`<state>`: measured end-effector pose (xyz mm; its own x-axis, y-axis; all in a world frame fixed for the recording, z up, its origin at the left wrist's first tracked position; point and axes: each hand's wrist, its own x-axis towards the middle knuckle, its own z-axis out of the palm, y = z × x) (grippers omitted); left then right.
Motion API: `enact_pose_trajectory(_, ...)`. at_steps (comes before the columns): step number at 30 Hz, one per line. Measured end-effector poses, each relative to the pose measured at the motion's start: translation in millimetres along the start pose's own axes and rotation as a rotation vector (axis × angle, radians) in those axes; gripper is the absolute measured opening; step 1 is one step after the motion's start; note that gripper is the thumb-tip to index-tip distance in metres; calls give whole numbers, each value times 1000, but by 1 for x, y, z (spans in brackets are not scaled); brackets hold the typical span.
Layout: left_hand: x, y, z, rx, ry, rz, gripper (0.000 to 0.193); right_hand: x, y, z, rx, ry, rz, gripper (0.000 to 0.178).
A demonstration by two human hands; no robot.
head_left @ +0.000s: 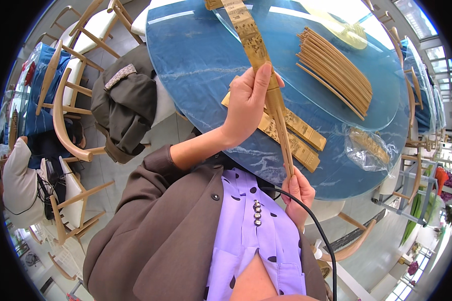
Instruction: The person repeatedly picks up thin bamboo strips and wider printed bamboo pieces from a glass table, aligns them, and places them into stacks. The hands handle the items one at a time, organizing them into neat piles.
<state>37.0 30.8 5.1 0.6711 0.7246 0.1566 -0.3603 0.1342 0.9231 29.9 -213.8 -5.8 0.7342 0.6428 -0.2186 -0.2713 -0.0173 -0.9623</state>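
Observation:
My left hand [247, 103] is closed around the lower part of a long gold printed paper chopstick sleeve [249, 37], its thumb lying along the front. From the sleeve's lower end stick out slim wooden chopsticks [283, 135], tilted down toward my body. Their bottom tips are pinched by my right hand [299, 193] at the table's near edge. Under the chopsticks, several gold chopstick sleeves [306, 133] lie flat on the blue table. A large pile of loose wooden chopsticks [334, 70] rests on the glass turntable, right of my left hand.
The round table [186, 75] has a blue marbled cover, with a glass turntable [386, 118] on top. A clear plastic bag [369, 153] with gold sleeves inside lies at the right. A black cable [314, 215] crosses by my right wrist. Wooden chairs [65, 120] stand around, one holding a dark jacket [128, 103].

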Motion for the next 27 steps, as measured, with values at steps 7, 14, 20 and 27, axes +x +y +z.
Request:
enact_pose_trajectory(7, 1, -11, 4, 3, 33, 40, 43, 12, -7, 11, -141, 15, -43, 39)
enact_pose_trajectory(14, 11, -11, -10, -67, 71, -92, 44, 14, 14, 1, -767, 183, -618, 40)
enact_pose_trajectory(20, 12, -16, -11, -12, 41, -96, 45, 19, 15, -4, -773, 169, -768, 39)
enact_pose_trajectory(27, 6, -17, -10, -79, 66, -62, 41, 17, 15, -3, -759, 201, -765, 37)
